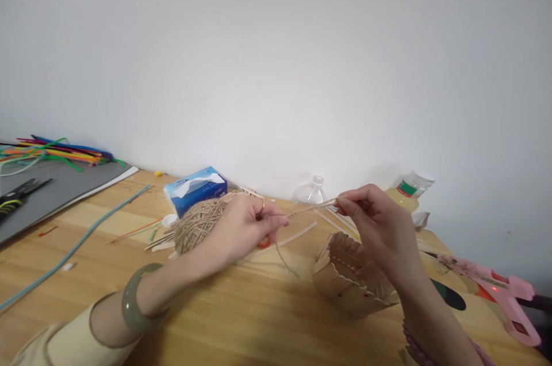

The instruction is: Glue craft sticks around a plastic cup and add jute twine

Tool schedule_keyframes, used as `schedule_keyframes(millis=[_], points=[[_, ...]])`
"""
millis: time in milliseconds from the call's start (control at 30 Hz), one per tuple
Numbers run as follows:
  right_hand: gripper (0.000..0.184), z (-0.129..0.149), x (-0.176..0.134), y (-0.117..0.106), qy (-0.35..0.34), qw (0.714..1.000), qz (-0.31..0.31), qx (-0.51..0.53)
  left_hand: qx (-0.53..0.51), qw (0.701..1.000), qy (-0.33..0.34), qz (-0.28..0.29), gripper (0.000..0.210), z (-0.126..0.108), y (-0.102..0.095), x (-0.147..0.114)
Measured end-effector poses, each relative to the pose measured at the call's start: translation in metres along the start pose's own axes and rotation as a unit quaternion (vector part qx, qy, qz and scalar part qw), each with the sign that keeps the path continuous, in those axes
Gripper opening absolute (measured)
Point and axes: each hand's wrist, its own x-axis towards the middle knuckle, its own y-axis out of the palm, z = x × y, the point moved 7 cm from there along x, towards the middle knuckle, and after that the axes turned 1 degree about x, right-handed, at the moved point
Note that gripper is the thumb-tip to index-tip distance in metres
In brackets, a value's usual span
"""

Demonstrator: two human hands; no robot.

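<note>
A length of twine point(313, 208) stretches between my two hands above the table. My left hand point(248, 222) pinches it between thumb and finger, and a loose end hangs down below. At the other end, my right hand point(379, 228) also pinches the twine with its fingertips. A ball of twine point(200, 223) lies behind my left hand, partly covered by it. Below my right hand stands a small basket of wooden craft sticks point(345, 288), open at the top and partly hidden by my wrist. Something orange-red shows just under my left fingers.
A blue tissue pack point(196, 190) lies behind the twine ball. A pink glue gun point(495, 291) with a lit red light rests at right. Clear plastic bottle top point(314, 189) and yellowish bottle point(405, 193) stand near the wall. Pliers point(21, 196) and colourful pipe cleaners point(64, 152) lie left.
</note>
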Motion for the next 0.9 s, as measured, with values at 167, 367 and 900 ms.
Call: schedule_keyframes(millis=[167, 367, 900], points=[[0.014, 0.002, -0.001, -0.007, 0.003, 0.999, -0.038, 0.005, -0.033, 0.998, -0.031, 0.034, 0.021, 0.004, 0.004, 0.003], [0.012, 0.012, -0.004, -0.004, 0.041, 0.981, 0.012, 0.187, -0.182, 0.981, -0.053, 0.041, 0.039, 0.005, 0.012, 0.002], [0.013, 0.03, -0.015, 0.031, -0.072, 0.981, 0.181, 0.022, -0.177, 0.978, 0.036, 0.101, 0.018, -0.02, 0.016, -0.007]])
